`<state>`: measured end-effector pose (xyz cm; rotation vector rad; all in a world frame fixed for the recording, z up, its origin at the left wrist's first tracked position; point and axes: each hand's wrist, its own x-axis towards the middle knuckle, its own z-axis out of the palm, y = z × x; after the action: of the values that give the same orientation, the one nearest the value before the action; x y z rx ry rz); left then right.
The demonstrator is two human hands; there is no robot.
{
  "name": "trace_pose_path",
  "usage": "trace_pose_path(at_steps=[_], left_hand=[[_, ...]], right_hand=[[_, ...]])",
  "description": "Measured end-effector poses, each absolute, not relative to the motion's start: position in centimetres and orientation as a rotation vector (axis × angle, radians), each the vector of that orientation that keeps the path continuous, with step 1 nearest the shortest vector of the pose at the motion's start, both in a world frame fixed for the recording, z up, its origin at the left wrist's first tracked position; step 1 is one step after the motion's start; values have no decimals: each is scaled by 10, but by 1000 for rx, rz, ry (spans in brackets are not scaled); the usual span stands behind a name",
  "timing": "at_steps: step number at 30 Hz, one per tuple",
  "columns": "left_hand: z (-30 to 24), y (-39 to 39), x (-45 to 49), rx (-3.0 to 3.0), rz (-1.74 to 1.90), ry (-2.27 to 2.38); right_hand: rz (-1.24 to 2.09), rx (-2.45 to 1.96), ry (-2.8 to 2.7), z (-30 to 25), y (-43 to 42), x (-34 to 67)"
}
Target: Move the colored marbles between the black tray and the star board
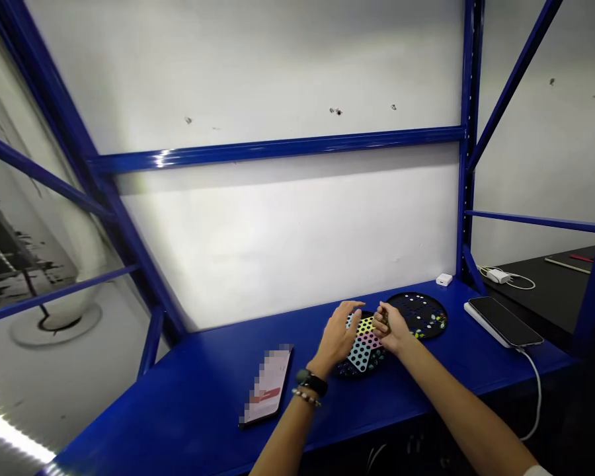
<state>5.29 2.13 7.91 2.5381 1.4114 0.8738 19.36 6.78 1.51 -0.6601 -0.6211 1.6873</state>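
Observation:
A Chinese checkers board (361,357) with a colourful star of holes lies on the blue shelf, partly covered by my hands. My left hand (340,334) is over its left side, fingers stretched forward and nothing seen in them. To the right, my right hand (393,328) is closed with curled fingers around small dark, glassy pieces that look like marbles. Just behind it sits a round black tray (401,304) dotted with white, blue and yellow-green marbles. More dark marbles show along the board's near edge. Whether my left fingers touch the board, I cannot tell.
On the shelf (203,383) a phone (268,387) lies left of my left hand. To the right, a black phone (506,319) rests on a white box with a cable (538,396) attached. A small white case (444,279) sits at the back. Blue posts (467,198) frame the shelf.

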Motion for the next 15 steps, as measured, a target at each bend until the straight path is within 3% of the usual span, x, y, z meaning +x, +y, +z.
trace_pose_path(at_steps=[2, 5, 8, 11, 15], left_hand=[[77, 28, 31, 2422, 896, 1599], [70, 37, -5, 2221, 460, 1998], [59, 39, -30, 2144, 271, 2042], [52, 39, -35, 2162, 209, 1982], [51, 44, -29, 2194, 184, 1949]], right_hand=[[1459, -847, -746, 14, 77, 217], [886, -1260, -1068, 11, 87, 258], [593, -1523, -1311, 2, 93, 293], [337, -1803, -1583, -7, 94, 307], [299, -1879, -1645, -8, 92, 296]])
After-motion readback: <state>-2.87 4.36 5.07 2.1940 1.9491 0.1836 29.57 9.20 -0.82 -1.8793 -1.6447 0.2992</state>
